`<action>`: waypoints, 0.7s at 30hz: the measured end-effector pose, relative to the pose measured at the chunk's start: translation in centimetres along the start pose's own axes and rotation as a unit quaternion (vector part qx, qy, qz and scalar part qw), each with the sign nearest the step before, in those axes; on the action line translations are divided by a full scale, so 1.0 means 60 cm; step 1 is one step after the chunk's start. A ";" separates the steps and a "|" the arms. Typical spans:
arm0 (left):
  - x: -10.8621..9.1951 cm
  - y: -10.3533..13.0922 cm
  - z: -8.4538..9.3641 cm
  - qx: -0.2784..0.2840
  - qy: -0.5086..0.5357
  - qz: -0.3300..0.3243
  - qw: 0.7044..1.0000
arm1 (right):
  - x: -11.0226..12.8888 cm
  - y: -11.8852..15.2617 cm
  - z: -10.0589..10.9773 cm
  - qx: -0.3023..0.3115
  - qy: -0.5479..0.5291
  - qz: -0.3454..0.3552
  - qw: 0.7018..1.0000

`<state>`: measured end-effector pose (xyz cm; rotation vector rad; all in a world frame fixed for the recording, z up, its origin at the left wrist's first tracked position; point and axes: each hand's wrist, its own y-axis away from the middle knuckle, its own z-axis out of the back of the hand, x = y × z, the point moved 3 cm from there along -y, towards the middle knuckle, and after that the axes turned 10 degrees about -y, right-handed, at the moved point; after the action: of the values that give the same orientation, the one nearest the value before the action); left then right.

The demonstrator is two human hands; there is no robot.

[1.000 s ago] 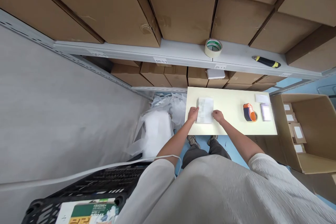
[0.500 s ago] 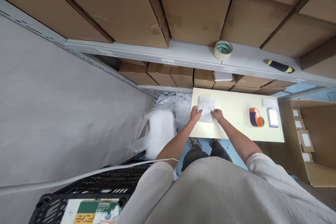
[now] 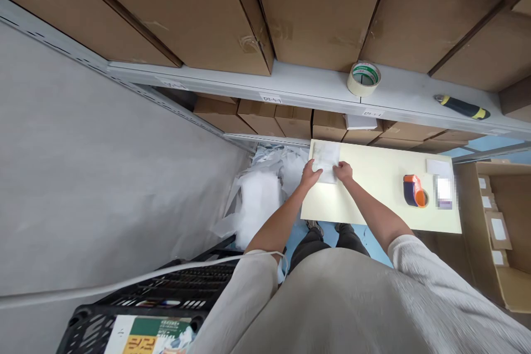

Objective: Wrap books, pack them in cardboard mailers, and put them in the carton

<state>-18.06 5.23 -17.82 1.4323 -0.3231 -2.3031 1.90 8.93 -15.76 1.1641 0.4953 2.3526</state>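
Observation:
A flat, whitish translucent packet (image 3: 326,156) lies over the pale yellow tabletop (image 3: 373,199), near its left end. My left hand (image 3: 311,173) grips the packet's lower left edge between thumb and fingers. On the opposite side, my right hand (image 3: 343,171) pinches the right edge, fingers curled. To the right on the table sit an orange and dark purple tape dispenser (image 3: 414,191), a white slip (image 3: 438,167) and a small item (image 3: 444,192) whose top is blurred out.
Above the table, a metal shelf (image 3: 307,80) carries cardboard boxes (image 3: 315,11), a tape roll (image 3: 364,78) and a black-yellow cutter (image 3: 462,107). White wrapping sheets (image 3: 259,199) are heaped left, beside a black crate (image 3: 161,282). An open carton (image 3: 479,232) stands right.
Both hands and the packet have moved up the table toward its far edge. The whole view has shifted slightly, so the shelf items and dispenser appear further right.

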 end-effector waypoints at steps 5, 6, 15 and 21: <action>-0.004 0.016 0.000 0.009 -0.055 -0.004 0.998 | 0.000 0.013 0.000 -0.015 -0.001 0.005 1.000; -0.007 0.021 0.002 0.009 -0.064 -0.012 0.998 | 0.000 0.016 0.002 -0.011 -0.004 0.008 1.000; -0.026 0.069 0.030 0.021 -0.118 -0.075 0.990 | -0.034 0.058 0.066 -0.004 -0.043 0.008 0.999; -0.048 0.124 0.031 0.028 -0.129 -0.110 0.985 | -0.096 0.112 0.114 -0.030 -0.067 0.052 0.996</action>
<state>-17.01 -0.10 -11.71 1.2487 -0.3197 -2.6879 8.86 0.92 -12.12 1.3382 0.3230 2.3376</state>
